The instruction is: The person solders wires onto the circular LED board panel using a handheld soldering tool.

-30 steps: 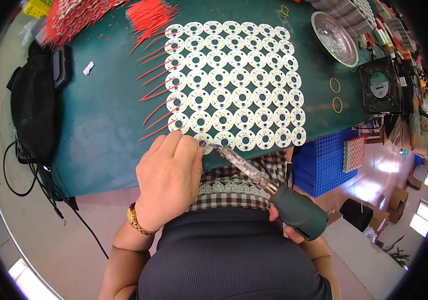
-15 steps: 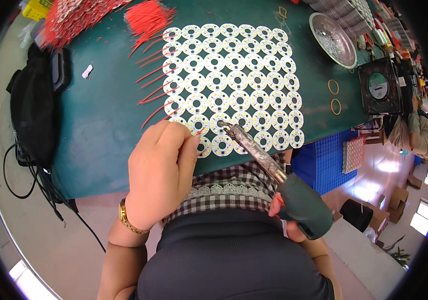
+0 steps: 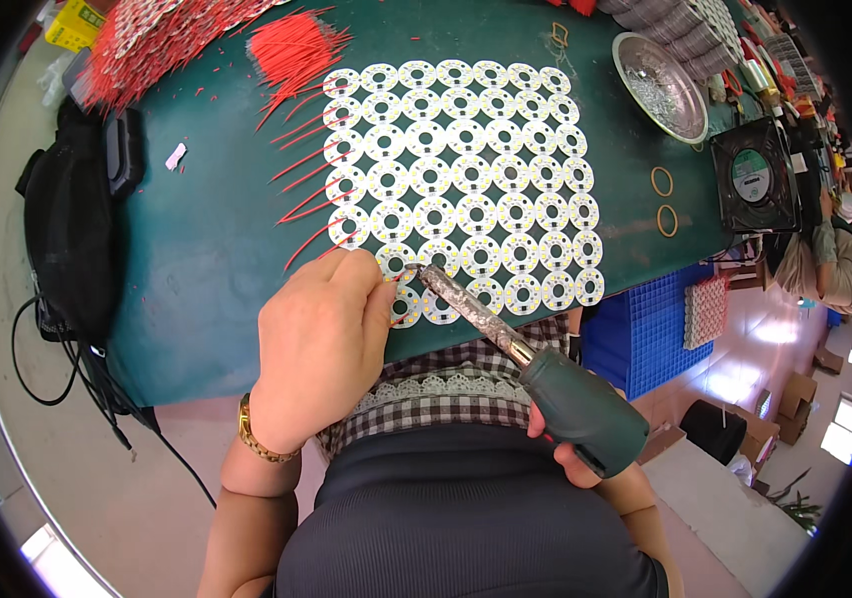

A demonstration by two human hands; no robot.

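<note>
A sheet of joined round white LED boards (image 3: 459, 183) lies on the green-topped table. My left hand (image 3: 321, 344) is closed in a pinch at the sheet's near left corner, its fingertips on a thin red wire (image 3: 405, 273). My right hand (image 3: 575, 465) grips a soldering iron (image 3: 585, 414) with a dark green handle. The iron's tip rests at a board in the second row from the near edge, close to the pinched wire's end. More red wires (image 3: 304, 212) stick out from boards along the left edge. My left hand hides part of that corner.
A pile of loose red wires (image 3: 291, 48) lies beyond the sheet, beside stacked wired boards (image 3: 152, 50). At the right are a metal bowl (image 3: 694, 128), rubber bands (image 3: 666, 220) and a black fan (image 3: 725, 189). A black bag (image 3: 72, 219) sits at the left edge.
The iron's tip has moved left, closer to my left fingertips and the red wire. My left hand keeps its pinch. The whole table view has shifted slightly downward.
</note>
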